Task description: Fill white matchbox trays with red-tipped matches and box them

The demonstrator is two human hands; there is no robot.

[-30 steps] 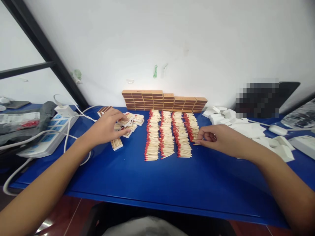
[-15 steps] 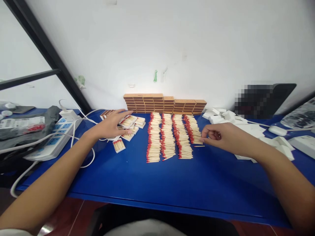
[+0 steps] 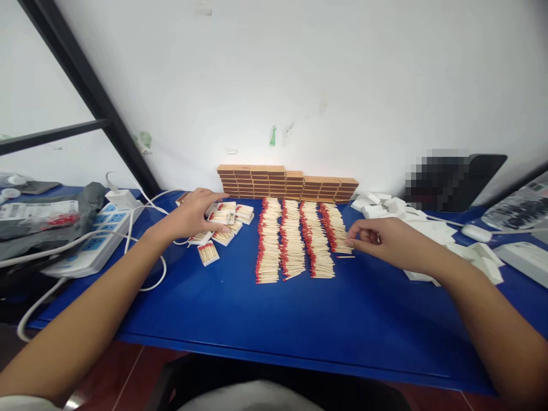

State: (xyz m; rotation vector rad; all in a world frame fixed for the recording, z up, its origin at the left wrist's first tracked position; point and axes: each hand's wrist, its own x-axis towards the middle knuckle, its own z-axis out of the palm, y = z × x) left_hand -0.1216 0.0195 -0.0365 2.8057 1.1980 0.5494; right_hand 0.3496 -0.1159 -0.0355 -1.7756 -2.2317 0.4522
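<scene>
Both arms are bare along the whole forearm, down to the left hand [image 3: 193, 218] and the right hand [image 3: 387, 241], which are bare too. At the lower left corner a sliver of white sleeve [image 3: 19, 404] shows on the upper arm. Along the bottom edge, a pale grey-white garment [image 3: 257, 398] covers the torso or lap, its folds soft and blurred.

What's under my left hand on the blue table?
Under and beside the left hand lie small open white cardboard trays filled with red-tipped wooden matches. The palm covers those directly beneath, so their number and contents cannot be seen.
</scene>
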